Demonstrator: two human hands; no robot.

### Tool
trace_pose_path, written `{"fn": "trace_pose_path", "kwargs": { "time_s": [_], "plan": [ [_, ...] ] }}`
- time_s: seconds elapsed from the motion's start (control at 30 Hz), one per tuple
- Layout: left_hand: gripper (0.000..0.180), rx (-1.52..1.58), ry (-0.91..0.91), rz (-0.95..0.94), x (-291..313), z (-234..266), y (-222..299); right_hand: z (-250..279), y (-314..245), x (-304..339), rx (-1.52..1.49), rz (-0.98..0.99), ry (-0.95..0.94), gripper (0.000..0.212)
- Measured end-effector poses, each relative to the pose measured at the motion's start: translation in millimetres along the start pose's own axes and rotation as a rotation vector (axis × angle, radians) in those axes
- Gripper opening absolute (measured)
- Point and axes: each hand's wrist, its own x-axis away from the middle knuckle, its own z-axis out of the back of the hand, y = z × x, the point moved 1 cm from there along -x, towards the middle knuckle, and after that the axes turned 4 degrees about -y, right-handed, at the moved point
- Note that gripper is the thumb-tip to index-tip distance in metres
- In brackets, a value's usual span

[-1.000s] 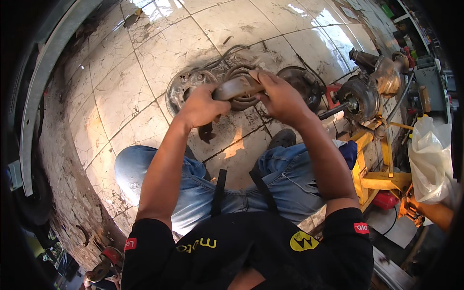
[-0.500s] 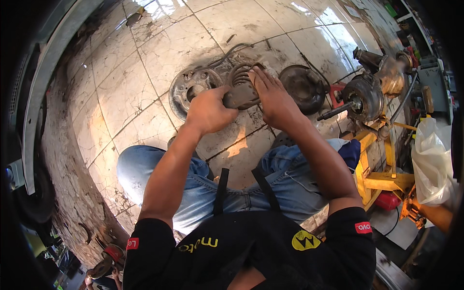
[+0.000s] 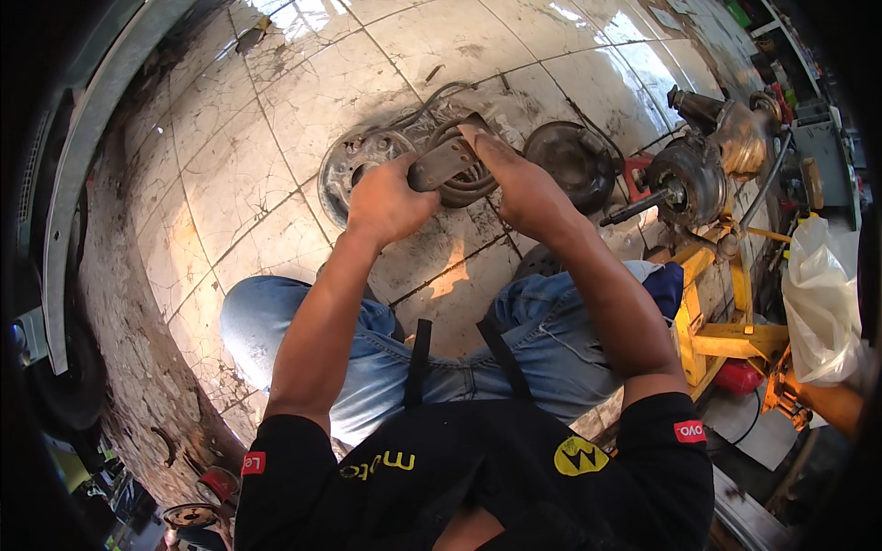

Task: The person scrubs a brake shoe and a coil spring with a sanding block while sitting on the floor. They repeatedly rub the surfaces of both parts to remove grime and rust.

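Together, left hand (image 3: pixel 390 200) and right hand (image 3: pixel 531 191) grip a metal piece (image 3: pixel 443 164) over stained tiles (image 3: pixel 262 225), yellow stand (image 3: pixel 738 342) rightward.

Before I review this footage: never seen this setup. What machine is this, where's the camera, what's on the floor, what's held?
There is no machine doing the work: you see a person's two bare hands. The view comes from a wide fisheye camera worn on the head, looking down, so straight edges bend near the rim.

The left hand grips one end of a dark, curved metal piece; the right hand has its fingers at the other end.

On the pale, stained tile floor lie a grey round metal plate, a dark ringed metal part beneath the held piece, and a dark round metal disc. At right, a yellow metal stand sits below a bulky, greasy metal assembly.
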Motion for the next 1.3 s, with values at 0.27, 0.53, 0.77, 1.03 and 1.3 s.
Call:
{"fn": "trace_pose_path", "kwargs": {
  "time_s": [0.27,0.53,0.77,1.03,1.3],
  "plan": [
    [0.056,-0.012,0.077,-0.081,5,-2,-8,3,-9,9,0.184,0.046,-0.059,0.081],
    [0.058,0.161,0.008,-0.137,16,18,0,9,-10,-2,0.334,0.062,0.019,0.078],
    [0.054,-0.066,0.031,-0.142,13,17,-11,-16,-5,0,0.178,0.156,0.06,0.065],
    [0.048,-0.144,-0.074,-0.157,9,15,-3,-21,7,3,0.197,0.069,0.019,0.066],
    [0.051,-0.141,0.04,-0.12,0,4,-7,-31,10,1,0.255,0.039,0.079,0.06]
  ]
}}
